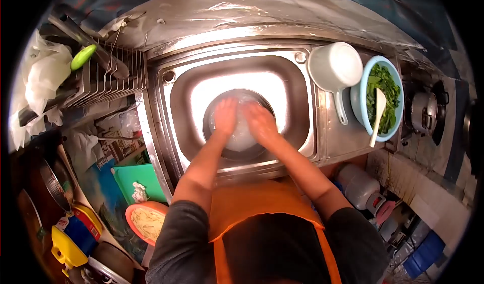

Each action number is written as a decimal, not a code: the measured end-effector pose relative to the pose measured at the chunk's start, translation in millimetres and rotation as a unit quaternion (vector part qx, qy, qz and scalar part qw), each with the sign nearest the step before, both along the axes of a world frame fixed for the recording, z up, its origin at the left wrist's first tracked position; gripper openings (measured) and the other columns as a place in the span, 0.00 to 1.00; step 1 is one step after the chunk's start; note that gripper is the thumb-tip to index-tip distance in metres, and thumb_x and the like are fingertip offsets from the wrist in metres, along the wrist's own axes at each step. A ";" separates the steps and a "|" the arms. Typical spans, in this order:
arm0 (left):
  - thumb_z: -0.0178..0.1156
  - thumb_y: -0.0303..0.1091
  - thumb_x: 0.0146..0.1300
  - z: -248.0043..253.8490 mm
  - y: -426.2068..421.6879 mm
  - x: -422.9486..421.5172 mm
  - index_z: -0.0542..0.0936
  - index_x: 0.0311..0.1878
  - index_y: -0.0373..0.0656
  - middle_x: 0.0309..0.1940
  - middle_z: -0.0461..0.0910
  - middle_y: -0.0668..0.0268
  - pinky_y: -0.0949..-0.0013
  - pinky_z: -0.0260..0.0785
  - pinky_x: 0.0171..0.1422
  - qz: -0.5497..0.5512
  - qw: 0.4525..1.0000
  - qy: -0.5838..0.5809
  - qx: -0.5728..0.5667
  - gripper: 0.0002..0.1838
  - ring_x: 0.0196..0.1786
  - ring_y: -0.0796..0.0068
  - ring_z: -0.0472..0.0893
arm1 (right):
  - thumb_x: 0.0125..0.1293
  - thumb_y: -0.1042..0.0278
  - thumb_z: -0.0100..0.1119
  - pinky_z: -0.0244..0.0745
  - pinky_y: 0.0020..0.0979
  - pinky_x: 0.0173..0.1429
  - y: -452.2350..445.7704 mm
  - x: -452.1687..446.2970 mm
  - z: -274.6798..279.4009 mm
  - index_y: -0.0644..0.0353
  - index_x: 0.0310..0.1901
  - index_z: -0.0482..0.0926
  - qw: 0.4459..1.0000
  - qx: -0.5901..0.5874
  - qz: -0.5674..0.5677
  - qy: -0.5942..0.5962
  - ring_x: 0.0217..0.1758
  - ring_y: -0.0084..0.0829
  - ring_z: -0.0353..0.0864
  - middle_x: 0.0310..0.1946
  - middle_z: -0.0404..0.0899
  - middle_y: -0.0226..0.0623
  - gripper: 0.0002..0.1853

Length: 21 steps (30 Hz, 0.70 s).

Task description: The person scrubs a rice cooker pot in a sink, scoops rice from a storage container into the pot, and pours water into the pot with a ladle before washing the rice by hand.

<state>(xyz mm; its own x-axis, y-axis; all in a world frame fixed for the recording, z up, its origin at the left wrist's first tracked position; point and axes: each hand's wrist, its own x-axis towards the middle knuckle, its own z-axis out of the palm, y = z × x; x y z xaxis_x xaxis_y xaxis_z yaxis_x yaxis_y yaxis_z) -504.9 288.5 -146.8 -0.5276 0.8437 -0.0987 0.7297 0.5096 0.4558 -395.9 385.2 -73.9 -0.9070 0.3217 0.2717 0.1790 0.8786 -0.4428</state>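
Note:
A round metal bowl (207,125) with whitish contents sits in the steel sink (189,90). My left hand (226,114) is over the left part of the bowl, fingers stretched forward. Over its right part is my right hand (259,121), its fingers spread and pointing forward and left. Both hands touch or hover just above the pale, cloudy contents, which are too blurred to name. Neither hand visibly grips anything. The fingertips are slightly blurred.
Right of the sink stand a white handled pot (335,64) and a light blue bowl (359,100) of leafy greens with a pale spoon (379,110). A wire rack (118,69) is at the left. Lower left are a green board (126,183) and an orange basket (132,223).

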 end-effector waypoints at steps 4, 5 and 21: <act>0.51 0.30 0.57 -71.4 5.9 -24.8 0.74 0.44 0.40 0.41 0.78 0.58 0.58 0.68 0.52 -0.022 0.960 -0.113 -0.257 0.12 0.48 0.61 0.76 | 0.56 0.73 0.48 0.72 0.38 0.51 -8.9 -50.5 -86.3 0.62 0.47 0.73 0.970 -0.008 0.015 -0.241 0.48 0.39 0.77 0.46 0.77 0.42 0.15; 0.49 0.31 0.57 -84.6 7.4 -25.9 0.76 0.41 0.41 0.35 0.79 0.58 0.57 0.70 0.49 -0.064 0.967 -0.070 -0.237 0.11 0.44 0.62 0.79 | 0.57 0.72 0.49 0.72 0.38 0.50 -6.3 -55.7 -102.8 0.61 0.46 0.74 0.952 -0.008 0.032 -0.306 0.47 0.39 0.78 0.45 0.78 0.42 0.14; 0.51 0.47 0.60 -113.3 -35.1 24.5 0.80 0.49 0.44 0.51 0.77 0.56 0.58 0.69 0.56 0.044 0.888 -0.242 -0.388 0.21 0.56 0.60 0.76 | 0.58 0.56 0.54 0.76 0.36 0.47 -21.6 -1.4 -162.2 0.56 0.37 0.83 0.847 -0.022 0.052 -0.528 0.46 0.37 0.81 0.40 0.82 0.40 0.15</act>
<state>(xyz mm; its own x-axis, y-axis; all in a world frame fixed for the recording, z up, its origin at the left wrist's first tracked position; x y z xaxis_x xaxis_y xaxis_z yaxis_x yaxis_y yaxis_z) -480.4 253.4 -260.1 -0.3262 0.3794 -0.8659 0.4861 0.8529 0.1905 -397.3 363.6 -236.1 -0.6605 0.2141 -0.7196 0.4193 0.9003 -0.1170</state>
